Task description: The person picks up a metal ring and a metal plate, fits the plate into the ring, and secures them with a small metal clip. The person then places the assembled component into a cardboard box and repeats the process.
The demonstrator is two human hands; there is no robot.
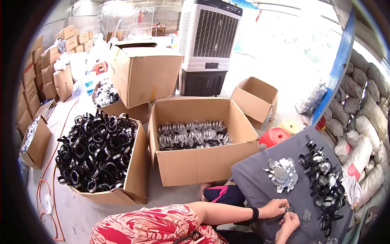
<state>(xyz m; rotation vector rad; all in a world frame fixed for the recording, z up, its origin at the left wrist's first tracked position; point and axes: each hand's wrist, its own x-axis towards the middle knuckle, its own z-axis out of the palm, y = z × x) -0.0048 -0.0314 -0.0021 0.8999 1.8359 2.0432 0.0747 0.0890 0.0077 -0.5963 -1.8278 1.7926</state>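
My left hand [274, 208], with a black band on its wrist, is closed with its fingertips pinched together over the grey cloth-covered table [248, 171]. Close against it, my right hand [289, 225] is closed too, and the fingertips of both meet on a small dark piece that I cannot make out. Just right of the hands lies a little pile of small metal bits [305, 215]. Beyond them is a heap of flat silvery plates [281, 175]. Black ring-shaped parts [325, 183] with strap-like arms run in a long heap along the table's right side.
An open carton [207, 166] ahead holds wrapped rings in rows. Left of it, another carton [136, 171] overflows with black ring parts [97, 150]. An air cooler [209, 40], a red stool [274, 136], stacked cartons [28, 89] and filled sacks [365, 105] stand around.
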